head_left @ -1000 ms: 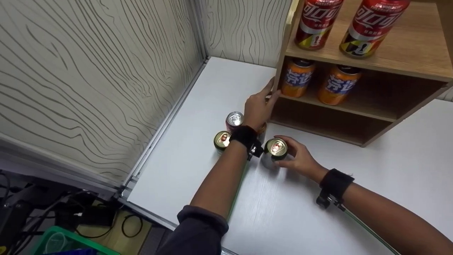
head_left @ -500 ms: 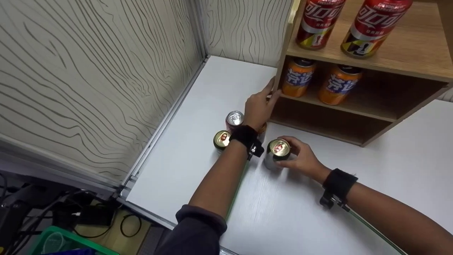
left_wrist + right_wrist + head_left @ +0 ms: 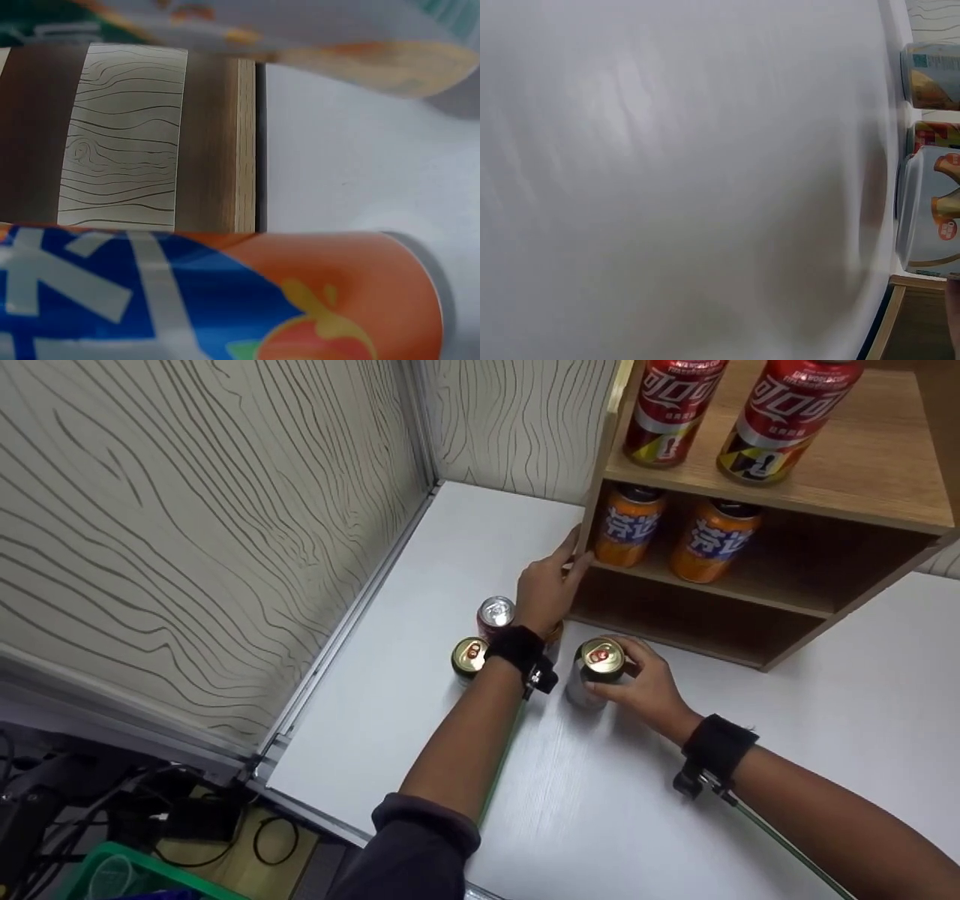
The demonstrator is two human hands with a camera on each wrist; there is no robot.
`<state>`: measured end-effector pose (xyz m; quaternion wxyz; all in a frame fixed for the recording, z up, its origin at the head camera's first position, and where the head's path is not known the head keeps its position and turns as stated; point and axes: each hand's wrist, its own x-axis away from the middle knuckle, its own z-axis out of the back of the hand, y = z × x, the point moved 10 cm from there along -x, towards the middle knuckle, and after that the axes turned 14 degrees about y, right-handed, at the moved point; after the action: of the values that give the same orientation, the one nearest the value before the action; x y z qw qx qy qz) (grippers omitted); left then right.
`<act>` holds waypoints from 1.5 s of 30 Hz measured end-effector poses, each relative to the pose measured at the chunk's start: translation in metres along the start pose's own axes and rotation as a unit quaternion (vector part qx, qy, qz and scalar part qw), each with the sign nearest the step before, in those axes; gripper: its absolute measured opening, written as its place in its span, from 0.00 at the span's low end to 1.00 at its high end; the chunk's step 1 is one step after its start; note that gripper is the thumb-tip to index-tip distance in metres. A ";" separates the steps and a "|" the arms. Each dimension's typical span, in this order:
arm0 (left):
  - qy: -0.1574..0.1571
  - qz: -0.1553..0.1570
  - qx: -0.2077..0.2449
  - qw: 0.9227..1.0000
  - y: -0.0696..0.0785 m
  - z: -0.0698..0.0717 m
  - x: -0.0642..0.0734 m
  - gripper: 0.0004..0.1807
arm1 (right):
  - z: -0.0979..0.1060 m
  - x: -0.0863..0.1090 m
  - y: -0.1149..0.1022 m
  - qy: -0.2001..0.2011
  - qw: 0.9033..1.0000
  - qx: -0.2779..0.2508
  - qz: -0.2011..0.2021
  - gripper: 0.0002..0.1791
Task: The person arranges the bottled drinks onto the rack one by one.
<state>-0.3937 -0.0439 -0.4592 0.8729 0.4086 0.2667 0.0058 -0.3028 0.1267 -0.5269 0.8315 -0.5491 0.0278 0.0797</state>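
My right hand holds an upright drink can with a gold lid, dark green upper rim and pale body, in front of the shelf. In the right wrist view this pale can shows at the right edge, with a bit of finger beside it. My left hand grips the left side panel of the wooden shelf. Under my left wrist stand a silver-topped can, a gold-topped can and a mostly hidden orange can, whose blue label shows in the left wrist view.
Two red cola cans stand on the upper shelf level, two orange soda cans on the level below. A wood-patterned wall borders the white table on the left. A green basket sits low at the front left.
My right hand has moved the gold-topped can slightly right and away from me, towards the shelf. My left hand has kept its place on the side panel.
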 end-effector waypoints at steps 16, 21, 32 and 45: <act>-0.007 0.013 0.006 1.000 -0.003 -0.001 0.001 0.32 | 0.005 -0.017 -0.001 0.042 0.999 0.000 -0.030 0.45; -0.004 0.019 0.007 1.000 -0.005 0.000 0.001 0.31 | 0.003 -0.024 -0.001 0.057 0.998 -0.003 -0.033 0.44; -0.007 0.021 0.014 1.000 -0.005 -0.002 0.000 0.31 | 0.008 -0.042 0.002 0.105 0.993 -0.004 -0.058 0.46; -0.001 0.011 0.005 1.000 -0.003 -0.001 0.000 0.31 | 0.006 -0.064 0.004 0.139 0.989 -0.008 -0.045 0.47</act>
<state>-0.3943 -0.0455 -0.4618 0.8710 0.4160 0.2611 0.0139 -0.3670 0.1269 -0.5198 0.8177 -0.5625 0.1175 -0.0350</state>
